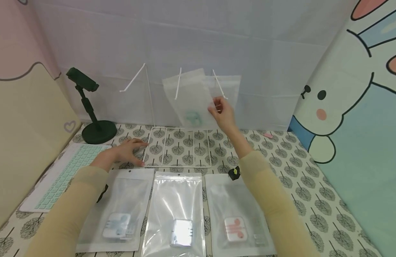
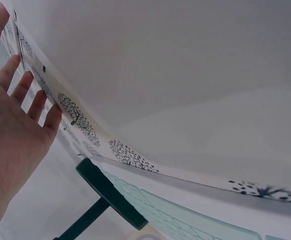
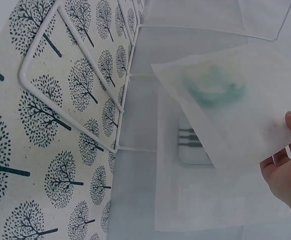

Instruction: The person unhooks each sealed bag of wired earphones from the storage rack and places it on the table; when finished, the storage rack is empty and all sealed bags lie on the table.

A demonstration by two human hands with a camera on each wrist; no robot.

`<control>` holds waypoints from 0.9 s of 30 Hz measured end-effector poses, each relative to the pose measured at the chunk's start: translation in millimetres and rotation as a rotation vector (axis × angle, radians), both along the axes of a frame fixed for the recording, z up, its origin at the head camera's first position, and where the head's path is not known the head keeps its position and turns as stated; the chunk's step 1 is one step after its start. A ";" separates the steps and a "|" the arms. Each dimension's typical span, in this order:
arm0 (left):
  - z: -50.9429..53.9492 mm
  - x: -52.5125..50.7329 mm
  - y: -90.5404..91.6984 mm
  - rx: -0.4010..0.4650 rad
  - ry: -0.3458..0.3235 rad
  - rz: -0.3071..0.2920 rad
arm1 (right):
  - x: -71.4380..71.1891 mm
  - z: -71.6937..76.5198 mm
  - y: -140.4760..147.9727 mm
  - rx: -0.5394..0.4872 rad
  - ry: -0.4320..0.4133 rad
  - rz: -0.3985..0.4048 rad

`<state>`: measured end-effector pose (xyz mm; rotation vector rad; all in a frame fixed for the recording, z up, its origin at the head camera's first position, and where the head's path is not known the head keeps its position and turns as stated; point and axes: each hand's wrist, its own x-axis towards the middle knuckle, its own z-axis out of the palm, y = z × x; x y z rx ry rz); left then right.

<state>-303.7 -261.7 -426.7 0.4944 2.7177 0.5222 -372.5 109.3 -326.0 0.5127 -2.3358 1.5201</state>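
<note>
My right hand point(image 1: 224, 112) pinches the right edge of a frosted zip pouch point(image 1: 182, 89), which tilts at the middle hook of a white wire rack point(image 1: 177, 166). A green item point(image 1: 193, 118) shows through it; its kind is blurred. Behind it and to the right, a second frosted pouch point(image 1: 232, 82) hangs at the right hook; in the right wrist view, dark stripes show through this pouch point(image 3: 180, 195). My left hand point(image 1: 124, 152) has its fingers spread at the left side of the rack's base. In the left wrist view the left hand point(image 2: 20, 120) holds nothing.
Three pouches with small boxed items lie in front: left point(image 1: 121, 192), middle point(image 1: 178, 192) and right point(image 1: 223, 196). A white keyboard point(image 1: 72, 171) with mint keys and a dark green stand point(image 1: 99, 132) are at the left. The rack's left hook point(image 1: 132, 77) bears nothing.
</note>
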 end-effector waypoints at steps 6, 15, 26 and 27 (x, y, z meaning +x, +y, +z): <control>0.7 1.0 0.4 0.007 -0.001 -0.002 | 3.9 7.3 8.5 0.008 0.008 0.007; -0.3 -0.7 0.3 -0.007 0.014 -0.005 | 39.8 42.9 11.3 -0.016 0.071 0.027; -2.2 -1.0 -1.6 0.003 0.025 -0.017 | 44.3 55.0 24.4 -0.032 0.124 0.036; -2.4 -1.2 -1.7 0.004 0.027 -0.018 | 44.8 55.9 25.3 -0.029 0.124 0.034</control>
